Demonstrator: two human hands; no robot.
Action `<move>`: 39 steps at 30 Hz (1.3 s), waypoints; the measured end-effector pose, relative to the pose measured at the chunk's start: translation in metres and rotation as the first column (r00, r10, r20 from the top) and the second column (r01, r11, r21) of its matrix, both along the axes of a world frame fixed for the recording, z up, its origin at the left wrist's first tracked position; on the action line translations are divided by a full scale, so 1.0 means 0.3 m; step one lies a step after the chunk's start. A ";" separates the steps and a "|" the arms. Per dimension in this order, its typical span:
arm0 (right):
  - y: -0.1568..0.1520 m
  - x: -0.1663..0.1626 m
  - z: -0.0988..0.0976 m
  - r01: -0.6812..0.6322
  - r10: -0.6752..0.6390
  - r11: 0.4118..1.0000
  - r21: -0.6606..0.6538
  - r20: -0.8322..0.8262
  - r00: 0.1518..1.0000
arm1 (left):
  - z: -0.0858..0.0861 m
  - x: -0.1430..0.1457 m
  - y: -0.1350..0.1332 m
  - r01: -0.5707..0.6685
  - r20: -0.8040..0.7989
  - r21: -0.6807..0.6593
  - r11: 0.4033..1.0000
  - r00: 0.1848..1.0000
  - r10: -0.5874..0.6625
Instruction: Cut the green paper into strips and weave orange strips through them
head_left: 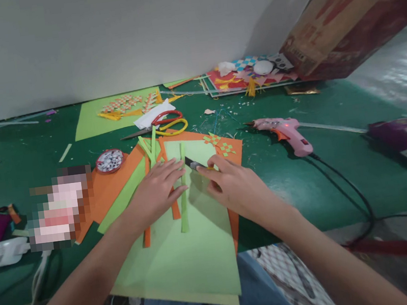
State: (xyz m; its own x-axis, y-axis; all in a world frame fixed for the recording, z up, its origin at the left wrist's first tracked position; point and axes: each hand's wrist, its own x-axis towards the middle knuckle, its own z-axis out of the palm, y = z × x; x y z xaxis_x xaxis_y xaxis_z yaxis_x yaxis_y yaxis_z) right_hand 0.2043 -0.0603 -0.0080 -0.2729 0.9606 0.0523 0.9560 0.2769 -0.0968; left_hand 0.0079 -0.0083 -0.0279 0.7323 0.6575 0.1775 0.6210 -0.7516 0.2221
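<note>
A light green paper sheet (187,263) lies over an orange sheet (111,188) on the green table, hanging past the near edge. My left hand (156,190) lies flat on it, fingers spread, pressing a narrow green paper strip (183,194) and an orange strip (175,208). My right hand (229,184) is closed around a small craft knife (194,164), whose dark tip touches the paper by the green strip's upper part. Loose green strips (150,149) lie just beyond my left hand.
Red and yellow scissors (164,122) lie behind the sheets, beside a round tin of googly eyes (110,160). A pink glue gun (286,132) with a black cord lies to the right, a purple one (406,140) farther right. Woven paper crafts (249,75) and a cardboard box (350,15) stand at the back.
</note>
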 end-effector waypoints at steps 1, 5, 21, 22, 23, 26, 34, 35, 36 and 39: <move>0.000 0.000 -0.001 -0.003 0.003 1.000 0.004 0.004 1.000 | -0.001 -0.001 0.000 -0.001 -0.002 0.004 1.000 1.000 0.001; -0.004 0.007 -0.014 -0.042 0.040 0.997 0.069 0.024 0.999 | -0.009 -0.003 -0.003 0.017 -0.014 0.073 0.997 1.000 -0.016; -0.038 0.049 -0.010 -0.248 0.241 0.956 0.158 0.063 0.968 | 0.021 0.007 -0.009 0.042 0.068 0.232 0.972 0.996 -0.059; -0.039 0.049 -0.011 -0.248 0.240 0.955 0.162 0.064 0.969 | 0.016 0.005 -0.004 0.016 0.078 0.217 0.976 0.996 -0.034; -0.040 0.049 -0.012 -0.246 0.239 0.955 0.167 0.065 0.969 | 0.010 0.004 0.001 -0.002 0.076 0.204 0.979 0.997 -0.014; -0.040 0.048 -0.014 -0.242 0.235 0.953 0.181 0.060 0.970 | -0.005 -0.001 0.012 -0.015 0.027 0.140 0.990 1.000 0.011; -0.042 0.044 -0.013 -0.235 0.229 0.960 0.155 0.051 0.972 | -0.001 -0.004 0.014 -0.088 -0.012 -0.031 0.996 0.996 0.088; -0.043 0.042 -0.014 -0.231 0.225 0.960 0.158 0.050 0.973 | 0.001 -0.004 0.013 -0.093 -0.014 -0.043 0.995 0.996 0.092; -0.044 0.041 -0.015 -0.226 0.220 0.961 0.161 0.050 0.974 | 0.002 -0.004 0.013 -0.097 -0.014 -0.050 0.994 0.995 0.096; -0.046 0.036 -0.018 -0.211 0.208 0.963 0.170 0.039 0.977 | 0.005 -0.004 0.011 -0.093 -0.015 -0.040 0.995 0.996 0.092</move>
